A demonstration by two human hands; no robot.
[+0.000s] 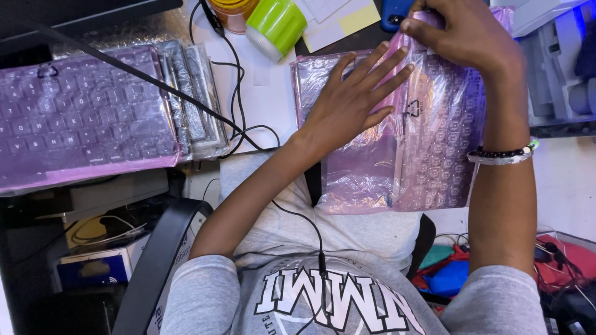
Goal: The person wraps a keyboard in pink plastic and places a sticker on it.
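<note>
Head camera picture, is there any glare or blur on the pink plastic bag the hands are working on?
Head view: sharp overall, with no motion blur on the left hand or right hand; white glare streaks the wrinkled pink plastic bag holding a keyboard, partly hiding its keys; the frame edges bow with wide-angle distortion; blue light tints the top right corner.

Left hand [347,102] flat, fingers spread; right hand [462,34] pinching.

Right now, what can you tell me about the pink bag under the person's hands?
The pink bag is a see-through, crinkled plastic sleeve with a flat keyboard inside, its keys showing through. It lies on the white desk in front of the person. The left hand presses flat on its left half, fingers spread, while the right hand pinches its top edge.
</note>
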